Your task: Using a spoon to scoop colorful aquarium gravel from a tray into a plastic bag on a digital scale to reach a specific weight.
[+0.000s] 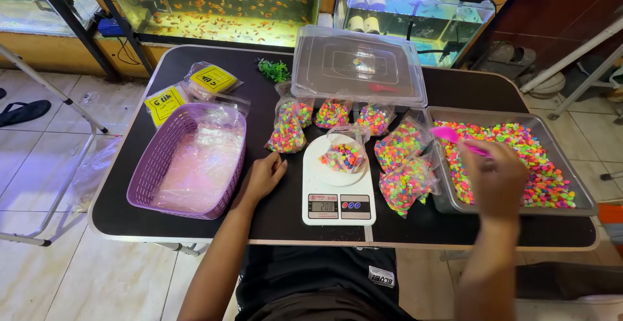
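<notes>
My right hand point(496, 178) grips a pink scoop point(448, 135) and holds it over the metal tray point(587, 201) filled with bright multicoloured gravel. My left hand point(264, 177) rests on the black table point(117, 217) with fingers loosely curled and nothing in it, between the purple basket point(156, 159) and the white digital scale point(338, 199). On the scale's round pan stands a small open clear bag of gravel point(342, 155). Several filled gravel bags point(402, 165) lie around the scale.
A clear plastic lid point(357, 64) lies at the table's back, beside a small green plastic plant point(274, 70). Yellow packets point(165, 103) sit at the left rear. The basket holds clear plastic bags. Fish tanks point(214, 3) stand behind the table.
</notes>
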